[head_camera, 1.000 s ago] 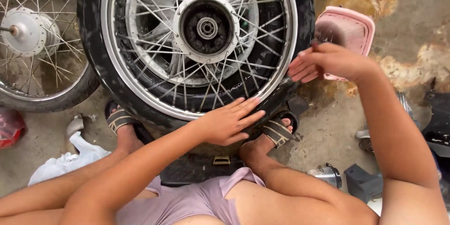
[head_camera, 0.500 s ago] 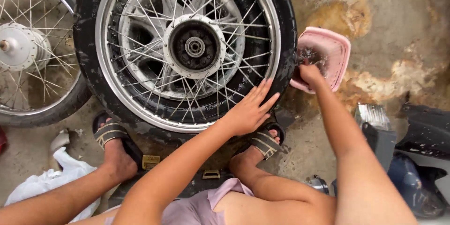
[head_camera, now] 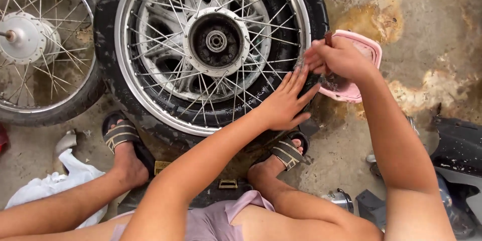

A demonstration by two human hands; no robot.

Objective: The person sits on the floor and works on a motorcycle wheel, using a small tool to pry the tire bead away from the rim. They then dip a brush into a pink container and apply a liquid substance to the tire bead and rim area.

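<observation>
A spoked motorcycle wheel (head_camera: 216,40) with a black tyre (head_camera: 314,7) lies flat on the concrete in front of me. My left hand (head_camera: 286,101) rests flat on the tyre's right side, fingers spread, holding nothing. Just above it, my right hand (head_camera: 337,59) is closed around a small brown-handled brush (head_camera: 328,37) at the edge of the chrome rim (head_camera: 301,25). Wet bristles or drips show at the rim by my fingers. A pink plastic basin (head_camera: 370,50) sits right behind that hand, partly hidden by it.
A second spoked wheel (head_camera: 30,40) lies at the left. My sandalled feet (head_camera: 123,135) (head_camera: 288,151) flank the tyre. A white plastic bag (head_camera: 55,183) is at the lower left. Dark motorcycle parts (head_camera: 459,150) and a small metal piece (head_camera: 341,198) lie at the lower right.
My right hand came away from the pink basin and moved left to the wheel rim with the brush. My left hand stayed pressed on the tyre.
</observation>
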